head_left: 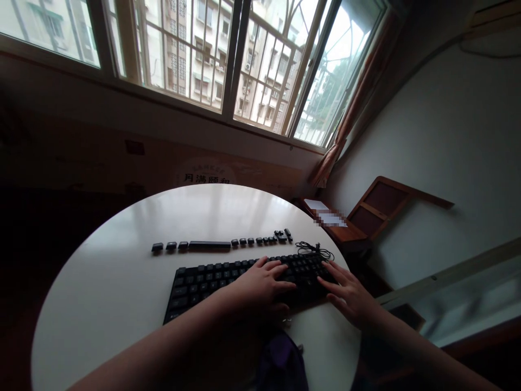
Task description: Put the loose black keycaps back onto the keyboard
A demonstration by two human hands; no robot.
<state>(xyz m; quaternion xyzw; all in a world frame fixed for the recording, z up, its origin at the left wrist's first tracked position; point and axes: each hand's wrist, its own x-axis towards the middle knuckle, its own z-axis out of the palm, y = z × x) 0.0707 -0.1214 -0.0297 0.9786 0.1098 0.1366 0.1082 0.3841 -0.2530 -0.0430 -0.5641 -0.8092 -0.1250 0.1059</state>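
A black keyboard (193, 282) lies slightly slanted on the white round table. My left hand (260, 285) reaches across its middle and right part, fingers spread over the keys. At the keyboard's right end is my right hand (350, 296), its fingers stretched out and apart near the edge. Neither hand holds anything that I can see. Behind the keyboard runs a row of loose black keycaps (171, 246), among them a long space bar (209, 246). A coiled black cable (315, 251) sits behind the right end. My left hand and forearm hide part of the keys.
The round table (97, 293) has a curved edge on all visible sides. Something dark purple, like cloth (283, 358), is at its near side. To the right stands a wooden chair (374, 209) with papers (329, 217) on it. Barred windows (195, 60) are beyond.
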